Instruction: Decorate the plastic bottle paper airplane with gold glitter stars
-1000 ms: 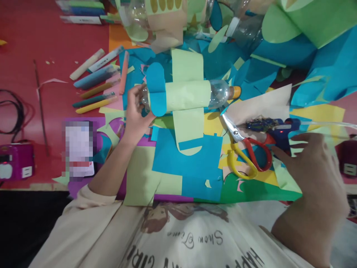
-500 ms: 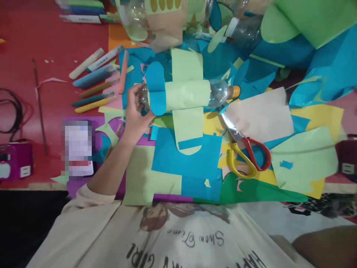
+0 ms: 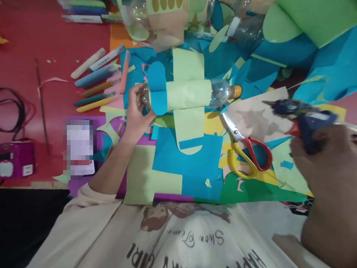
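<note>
Wings of pale green paper [image 3: 189, 126] are jutting on either side of a clear plastic bottle [image 3: 219, 93], which is lying orange-capped on its side at centre; the left hand [image 3: 136, 115] is curling round its base, holding it, beside a round-ended blue paper strip [image 3: 158, 102], while the right hand [image 3: 326, 160] is gripping a dark blue plastic glue gun [image 3: 314, 124] over a beige paper sheet [image 3: 242, 115]; a red light [image 3: 312, 120] is glowing on the gun, so a hot nozzle [image 3: 269, 103] is probably threatening burnt skin or warped plastic; a slack left hold would be letting the round bottle roll; red-and-yellow-handled metal scissors [image 3: 235, 133] are lying near its neck, inviting a snag; lettering on the cream fabric shirt [image 3: 173, 230] is reading "Show Time," "HAPPY" and "GIRL," while print on a white marker [image 3: 107, 58] is proving too small to read.
</note>
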Demonstrator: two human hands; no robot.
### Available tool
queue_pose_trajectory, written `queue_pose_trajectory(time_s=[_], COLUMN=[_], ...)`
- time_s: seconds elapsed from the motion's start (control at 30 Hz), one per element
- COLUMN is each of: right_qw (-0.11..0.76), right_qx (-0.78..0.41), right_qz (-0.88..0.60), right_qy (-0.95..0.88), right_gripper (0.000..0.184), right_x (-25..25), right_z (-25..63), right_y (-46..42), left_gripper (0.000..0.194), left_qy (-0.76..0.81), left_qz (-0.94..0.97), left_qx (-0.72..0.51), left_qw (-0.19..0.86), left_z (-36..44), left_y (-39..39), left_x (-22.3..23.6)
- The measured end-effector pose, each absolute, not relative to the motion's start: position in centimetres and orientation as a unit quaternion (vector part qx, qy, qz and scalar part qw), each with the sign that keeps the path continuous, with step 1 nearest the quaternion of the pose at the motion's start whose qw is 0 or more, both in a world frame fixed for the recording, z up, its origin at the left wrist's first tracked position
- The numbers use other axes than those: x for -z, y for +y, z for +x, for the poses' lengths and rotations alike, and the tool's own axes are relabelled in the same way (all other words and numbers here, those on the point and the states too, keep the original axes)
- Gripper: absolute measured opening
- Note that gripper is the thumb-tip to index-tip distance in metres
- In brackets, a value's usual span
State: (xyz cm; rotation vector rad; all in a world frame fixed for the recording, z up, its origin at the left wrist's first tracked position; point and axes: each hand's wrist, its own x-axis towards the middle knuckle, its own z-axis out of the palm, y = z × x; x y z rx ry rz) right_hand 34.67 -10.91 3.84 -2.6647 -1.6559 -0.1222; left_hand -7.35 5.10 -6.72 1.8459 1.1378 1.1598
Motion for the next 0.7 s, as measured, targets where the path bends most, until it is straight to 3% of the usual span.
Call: queue_pose_trajectory(time_s=[0.1, 0.2, 0.3, 0.43, 0.53, 0.7], right_qw=[-0.081, -0.105, -0.017, 0.165, 0.189, 0.202], right_qx=[-0.058, -0.033, -0.009, -0.110, -0.171, -0.204], right_qz=[-0.854, -0.832, -0.776, -0.572, -0.496, -0.521], right_qy=[-0.510, -0.544, -0.630, -0.796, -0.830, -0.804], right_gripper=[0.018, 0.024, 0.029, 0.019, 0.021, 0.016], right_x=[-3.8, -4.4, -4.5, -2.5, -0.4, 1.2], right_z=[29.7, 29.4, 29.7, 27.0, 24.3, 22.5], right_y=[-5.5, -5.9, -7.4, -7.2, -6.4, -5.5], left_gripper=[0.068, 0.069, 0.069, 0.071, 0.070, 0.070], left_qy=[0.446, 0.441, 0.437, 0.441, 0.447, 0.448], left_qz=[0.709, 0.712, 0.715, 0.712, 0.707, 0.706], left_qx=[-0.435, -0.436, -0.436, -0.434, -0.435, -0.432], left_qw=[0.330, 0.330, 0.328, 0.332, 0.335, 0.338], left_z=[-7.3, -7.2, -7.1, -7.0, -6.9, -6.9], left_y=[5.0, 5.0, 5.0, 5.0, 4.9, 4.9], left_x=[6.5, 6.4, 6.4, 6.4, 6.2, 6.2])
